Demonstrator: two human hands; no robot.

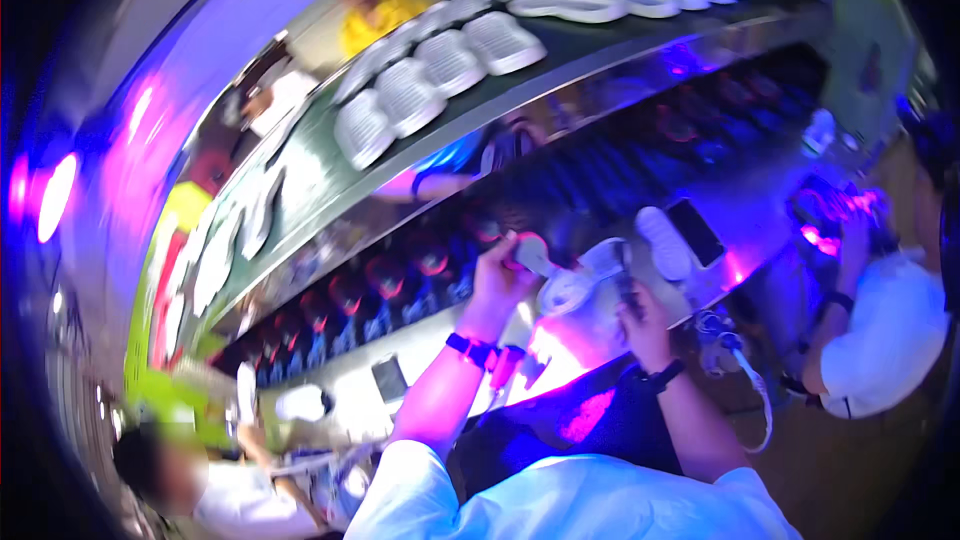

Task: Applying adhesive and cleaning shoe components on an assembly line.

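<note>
My left hand [497, 278] is closed at the edge of a pale, rounded piece that looks like a shoe sole [532, 254], with a reddish glow on its rim. Just below that piece is a whitish round thing like a shallow dish [565, 293]; blur hides whether the two touch. My right hand [645, 328] has its fingers wrapped round a slim dark tool [627, 278], whose kind I cannot make out. Beyond it lies another pale, flat piece [603, 258]. A white sole [664, 243] rests farther right, beside a dark phone-like slab [695, 232].
Dark shoes [385, 277] line a conveyor in front of me. Above it, a green belt [310, 155] carries several white soles [447, 62]. Co-workers sit on my left [240, 500] and right [885, 340]. A hose [755, 390] hangs by the bench's right end.
</note>
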